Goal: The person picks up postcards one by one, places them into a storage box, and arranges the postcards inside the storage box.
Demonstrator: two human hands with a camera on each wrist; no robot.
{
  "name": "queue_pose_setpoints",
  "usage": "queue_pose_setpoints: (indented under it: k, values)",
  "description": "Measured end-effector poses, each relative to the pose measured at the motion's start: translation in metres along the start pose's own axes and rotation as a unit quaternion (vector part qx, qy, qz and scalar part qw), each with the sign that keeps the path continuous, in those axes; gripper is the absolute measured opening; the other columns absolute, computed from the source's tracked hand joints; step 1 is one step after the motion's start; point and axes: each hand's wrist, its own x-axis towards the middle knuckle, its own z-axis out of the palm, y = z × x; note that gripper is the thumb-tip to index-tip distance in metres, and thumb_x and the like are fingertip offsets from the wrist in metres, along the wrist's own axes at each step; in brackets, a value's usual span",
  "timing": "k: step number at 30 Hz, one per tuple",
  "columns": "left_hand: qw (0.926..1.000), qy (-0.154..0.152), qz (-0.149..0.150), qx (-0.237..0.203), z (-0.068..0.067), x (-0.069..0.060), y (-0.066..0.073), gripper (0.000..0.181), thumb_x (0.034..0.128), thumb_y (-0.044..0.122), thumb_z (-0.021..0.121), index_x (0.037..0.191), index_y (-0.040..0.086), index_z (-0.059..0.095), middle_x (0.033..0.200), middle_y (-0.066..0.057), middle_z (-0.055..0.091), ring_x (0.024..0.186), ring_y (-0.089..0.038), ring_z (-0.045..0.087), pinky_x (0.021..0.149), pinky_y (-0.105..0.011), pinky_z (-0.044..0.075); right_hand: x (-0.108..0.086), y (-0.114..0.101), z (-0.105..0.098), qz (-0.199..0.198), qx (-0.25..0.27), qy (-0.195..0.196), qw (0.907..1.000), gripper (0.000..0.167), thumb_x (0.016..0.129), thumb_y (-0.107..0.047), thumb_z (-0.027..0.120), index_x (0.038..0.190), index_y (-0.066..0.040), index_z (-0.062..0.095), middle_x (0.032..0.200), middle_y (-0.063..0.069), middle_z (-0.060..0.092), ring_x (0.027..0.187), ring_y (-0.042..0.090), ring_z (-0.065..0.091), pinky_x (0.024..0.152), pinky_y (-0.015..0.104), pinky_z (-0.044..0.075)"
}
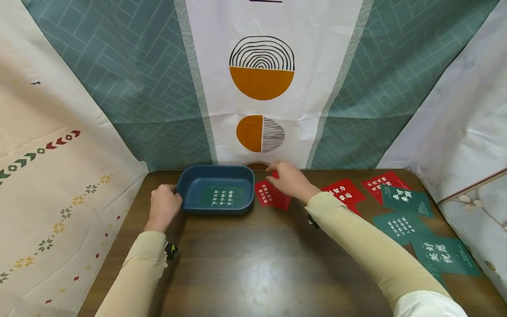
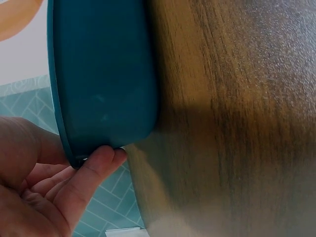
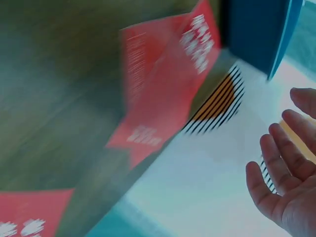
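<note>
A blue rectangular tray point(image 1: 215, 210) with rounded corners stands near the far edge of the table, a green card with white writing point(image 1: 225, 197) lying inside. My left hand point(image 1: 163, 206) pinches the tray's left rim between thumb and fingers, as the left wrist view also shows. Just right of the tray, my right hand point(image 1: 292, 181) hovers over red cards point(image 1: 272, 197), partly covering them. Two of these red cards overlap in the right wrist view, somewhat blurred. There, the right hand's fingers point(image 3: 291, 158) are spread and slightly bent, with nothing held.
More red cards point(image 1: 345, 192) lie right of my right forearm, another red card point(image 1: 382, 182) beyond them. Several green cards point(image 1: 447, 255) overlap along the right side of the brown wooden table point(image 1: 245, 264). Patterned cloth point(image 1: 158, 88) hangs behind and at both sides.
</note>
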Motion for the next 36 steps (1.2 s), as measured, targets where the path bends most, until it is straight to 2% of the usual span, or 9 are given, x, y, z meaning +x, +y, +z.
queue_pose_setpoints:
  k: [4,9,14,20,25,30,36]
  values:
    - [1.0,-0.001,0.003,0.0,0.001,0.0,0.0,0.034,0.0827,0.007,0.047,0.108,-0.002,0.068,0.101,-0.024,0.069,0.084,-0.037,0.064,0.07,-0.048,0.052,-0.032,0.03,-0.008,0.02,-0.002,0.024,0.9995,0.032,0.084,-0.026,0.066,0.113,-0.01,0.067,0.114,0.005,0.064,0.108,0.024,0.057,0.094,0.041,0.047]
    - [0.9999,-0.01,0.003,-0.001,0.002,-0.002,-0.001,0.035,0.0842,0.008,0.046,0.11,-0.003,0.067,0.104,-0.025,0.067,0.087,-0.039,0.064,0.071,-0.048,0.052,-0.073,0.066,-0.012,0.064,0.015,0.021,0.9977,0.033,0.084,-0.026,0.067,0.112,-0.01,0.067,0.115,0.006,0.064,0.107,0.026,0.058,0.089,0.044,0.049]
    - [0.9999,-0.013,-0.001,0.005,0.002,-0.001,-0.002,0.036,0.0835,0.009,0.046,0.11,-0.001,0.067,0.103,-0.023,0.068,0.084,-0.036,0.064,0.067,-0.045,0.051,-0.098,0.102,-0.025,0.113,0.031,0.022,0.9929,0.037,0.086,-0.027,0.065,0.117,-0.008,0.064,0.123,0.013,0.06,0.114,0.032,0.054,0.091,0.05,0.047]
    - [0.9997,-0.021,0.004,0.009,0.0,0.001,-0.001,0.037,0.0823,0.008,0.045,0.111,-0.002,0.067,0.102,-0.025,0.068,0.081,-0.036,0.063,0.063,-0.043,0.051,-0.108,0.142,-0.046,0.219,0.054,0.031,0.9738,0.051,0.084,-0.032,0.066,0.127,-0.006,0.056,0.128,0.02,0.054,0.106,0.034,0.051,0.08,0.049,0.053]
    - [0.9996,-0.026,0.001,0.014,-0.002,0.001,-0.003,0.037,0.083,0.008,0.046,0.111,-0.002,0.066,0.103,-0.026,0.067,0.08,-0.036,0.063,0.061,-0.042,0.051,-0.107,0.166,-0.05,0.278,0.058,0.008,0.9589,0.061,0.084,-0.035,0.065,0.13,0.001,0.048,0.127,0.025,0.052,0.104,0.037,0.05,0.081,0.049,0.051]
    - [0.9993,-0.032,0.001,0.02,-0.002,0.003,-0.002,0.037,0.0836,0.009,0.046,0.113,-0.005,0.065,0.105,-0.028,0.066,0.083,-0.039,0.064,0.063,-0.045,0.052,-0.108,0.177,-0.045,0.31,0.069,-0.021,0.9479,0.077,0.08,-0.041,0.069,0.135,0.005,0.04,0.128,0.027,0.049,0.103,0.039,0.051,0.084,0.053,0.05]
    - [0.9992,-0.03,0.003,0.026,-0.001,0.003,-0.001,0.038,0.083,0.008,0.045,0.114,-0.004,0.064,0.105,-0.028,0.066,0.082,-0.039,0.064,0.063,-0.044,0.051,-0.108,0.185,-0.041,0.32,0.076,-0.034,0.9437,0.091,0.073,-0.043,0.074,0.138,0.006,0.034,0.129,0.027,0.044,0.105,0.04,0.049,0.083,0.056,0.05]
